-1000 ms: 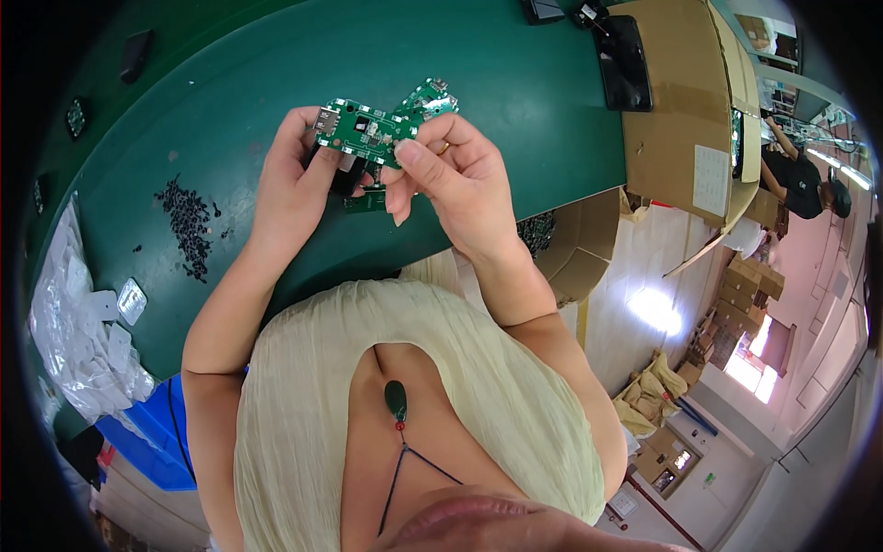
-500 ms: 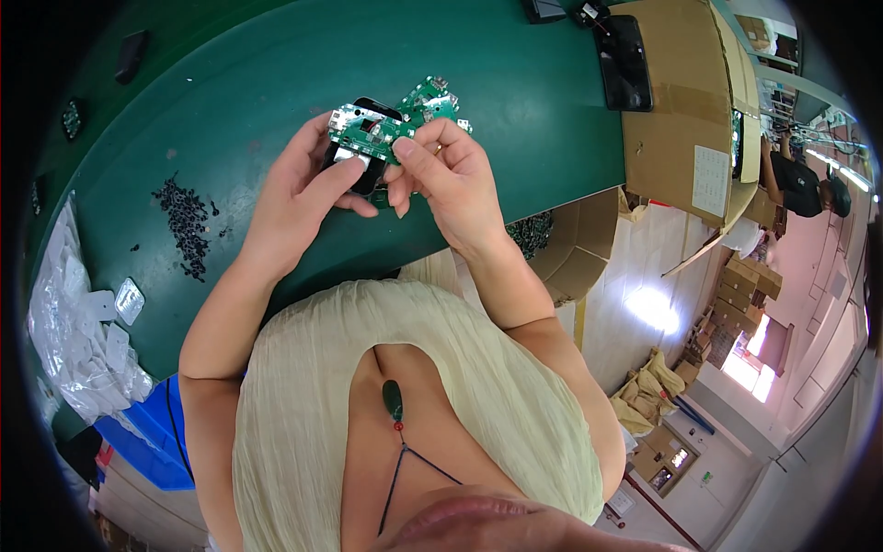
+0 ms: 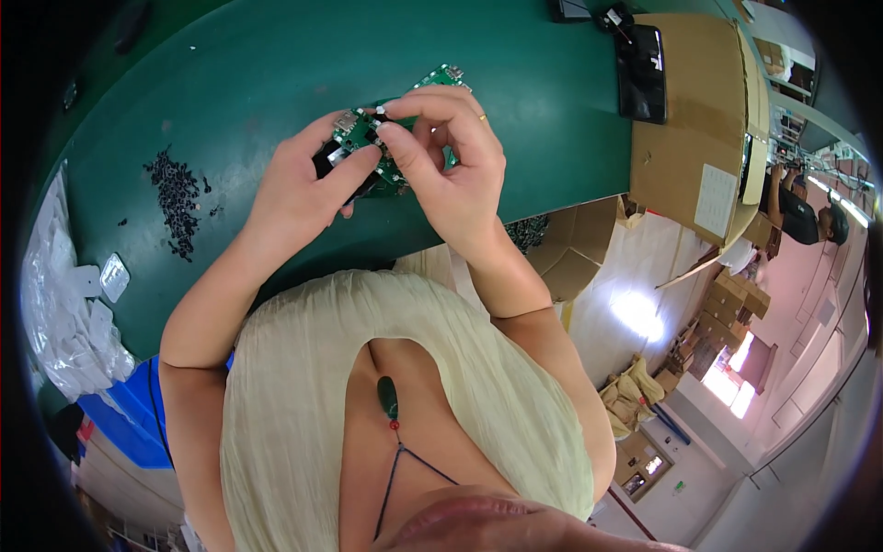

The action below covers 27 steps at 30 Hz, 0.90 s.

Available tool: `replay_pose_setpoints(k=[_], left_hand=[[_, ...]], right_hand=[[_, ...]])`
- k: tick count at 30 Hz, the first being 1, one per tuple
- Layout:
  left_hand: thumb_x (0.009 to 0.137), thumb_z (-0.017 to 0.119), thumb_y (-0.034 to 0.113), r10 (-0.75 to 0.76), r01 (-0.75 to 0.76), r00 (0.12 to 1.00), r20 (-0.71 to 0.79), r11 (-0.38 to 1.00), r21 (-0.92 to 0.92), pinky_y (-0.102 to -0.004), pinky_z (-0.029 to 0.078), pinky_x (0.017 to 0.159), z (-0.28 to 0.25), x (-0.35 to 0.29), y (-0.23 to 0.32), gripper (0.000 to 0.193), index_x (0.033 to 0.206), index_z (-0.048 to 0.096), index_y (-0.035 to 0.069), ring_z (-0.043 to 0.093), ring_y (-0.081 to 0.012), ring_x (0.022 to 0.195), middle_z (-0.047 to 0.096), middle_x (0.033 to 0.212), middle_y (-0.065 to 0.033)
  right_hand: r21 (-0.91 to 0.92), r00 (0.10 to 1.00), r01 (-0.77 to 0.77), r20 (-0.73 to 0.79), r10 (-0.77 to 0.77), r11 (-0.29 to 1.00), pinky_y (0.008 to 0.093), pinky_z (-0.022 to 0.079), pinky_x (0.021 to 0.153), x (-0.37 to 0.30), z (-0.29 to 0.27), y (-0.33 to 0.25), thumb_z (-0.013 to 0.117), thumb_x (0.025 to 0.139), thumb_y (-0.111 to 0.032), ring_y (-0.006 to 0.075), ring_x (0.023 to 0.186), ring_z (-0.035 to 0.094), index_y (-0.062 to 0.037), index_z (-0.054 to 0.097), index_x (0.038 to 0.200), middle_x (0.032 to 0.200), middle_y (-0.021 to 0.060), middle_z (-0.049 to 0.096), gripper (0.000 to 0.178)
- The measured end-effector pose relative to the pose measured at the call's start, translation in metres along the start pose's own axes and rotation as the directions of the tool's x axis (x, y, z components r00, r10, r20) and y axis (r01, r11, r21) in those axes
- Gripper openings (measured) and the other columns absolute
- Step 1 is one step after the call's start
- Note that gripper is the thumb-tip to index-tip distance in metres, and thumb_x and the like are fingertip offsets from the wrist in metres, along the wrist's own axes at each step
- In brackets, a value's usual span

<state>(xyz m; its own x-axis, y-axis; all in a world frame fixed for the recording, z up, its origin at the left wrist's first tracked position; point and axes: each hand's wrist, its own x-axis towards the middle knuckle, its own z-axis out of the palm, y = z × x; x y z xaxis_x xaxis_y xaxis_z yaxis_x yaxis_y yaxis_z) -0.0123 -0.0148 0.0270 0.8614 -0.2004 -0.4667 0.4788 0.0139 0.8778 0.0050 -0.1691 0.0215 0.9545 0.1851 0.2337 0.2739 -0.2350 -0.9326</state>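
Over the green table [image 3: 543, 120], my left hand [image 3: 299, 184] grips a green circuit board [image 3: 361, 132] with a black casing [image 3: 324, 158] behind it, its thumb lying across the board. My right hand [image 3: 455, 175] has thumb and forefinger pinched at the board's upper edge, on a small black-and-white part [image 3: 380, 114]. Behind the right fingers, the end of another green circuit board [image 3: 446, 77] sticks out; what supports it is hidden. To the left lies a heap of small black parts [image 3: 175, 202].
Clear plastic bags [image 3: 64, 294] and a pale flat piece [image 3: 114, 278] lie at the left edge, above a blue bin [image 3: 138, 419]. At right, a black flat-screen device [image 3: 641, 74] leans against a cardboard box [image 3: 690, 120]. An open carton [image 3: 579, 248] stands below. Another person [image 3: 798, 213] is far off.
My right hand has shifted from the board's right side to its upper edge, fingers now pinching there. The board has tilted in my left hand. The whole view has shifted slightly.
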Motion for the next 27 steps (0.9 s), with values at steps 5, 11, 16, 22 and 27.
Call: replay_pose_setpoints(k=[5,11,16,22,27], left_hand=[[0.083,0.058,0.017,0.022,-0.023,1.000,0.015,0.999,0.044,-0.0202,0.036,0.041,-0.001,0.000,0.003,0.024,0.101,0.056,0.002,0.048,-0.0056,0.046,0.055,0.063,0.0005],[0.082,0.058,0.019,-0.025,0.022,0.998,0.058,0.998,0.060,-0.0199,0.037,0.041,-0.006,-0.002,0.017,0.023,0.099,0.057,0.002,0.049,-0.0056,0.046,0.056,0.064,0.0000],[0.082,0.056,0.025,-0.166,0.151,0.967,0.196,0.985,0.086,-0.0188,0.035,0.038,-0.019,-0.001,0.021,0.027,0.097,0.057,0.003,0.049,-0.0057,0.046,0.057,0.068,-0.0006],[0.083,0.054,0.025,-0.213,0.228,0.947,0.241,0.973,-0.035,-0.0177,0.034,0.037,-0.029,-0.006,0.018,0.027,0.099,0.055,0.003,0.049,-0.0054,0.046,0.057,0.068,-0.0017],[0.082,0.052,0.022,-0.282,0.295,0.919,0.275,0.956,-0.004,-0.0177,0.031,0.035,-0.029,-0.008,0.028,0.025,0.097,0.055,0.002,0.047,-0.0058,0.043,0.056,0.067,-0.0022]], right_hand=[[0.019,0.999,-0.021,0.031,0.020,1.000,0.0161,0.034,0.046,0.000,0.001,0.000,0.063,0.077,0.003,0.0029,0.058,0.046,-0.0005,0.057,0.090,0.088,0.0036,0.055,0.015],[0.246,0.983,-0.139,0.150,0.104,0.959,0.0180,0.038,0.052,0.002,-0.001,0.007,0.058,0.081,0.002,0.0046,0.064,0.047,0.0011,0.054,0.090,0.088,0.0039,0.055,0.009],[0.310,0.956,-0.129,0.291,0.035,0.942,0.0187,0.039,0.053,0.010,-0.006,0.008,0.057,0.081,0.002,0.0063,0.064,0.048,0.0008,0.054,0.087,0.084,0.0044,0.054,0.007],[0.002,0.837,0.222,0.512,-0.191,0.975,0.0217,0.040,0.048,0.032,-0.023,-0.002,0.061,0.074,0.002,0.0104,0.060,0.051,-0.0005,0.055,0.080,0.076,0.0051,0.054,0.009],[-0.089,0.704,0.470,0.638,-0.313,0.878,0.0311,0.046,0.052,0.044,-0.023,-0.006,0.062,0.065,0.000,0.0223,0.063,0.054,-0.0023,0.053,0.075,0.072,0.0074,0.051,0.013]])
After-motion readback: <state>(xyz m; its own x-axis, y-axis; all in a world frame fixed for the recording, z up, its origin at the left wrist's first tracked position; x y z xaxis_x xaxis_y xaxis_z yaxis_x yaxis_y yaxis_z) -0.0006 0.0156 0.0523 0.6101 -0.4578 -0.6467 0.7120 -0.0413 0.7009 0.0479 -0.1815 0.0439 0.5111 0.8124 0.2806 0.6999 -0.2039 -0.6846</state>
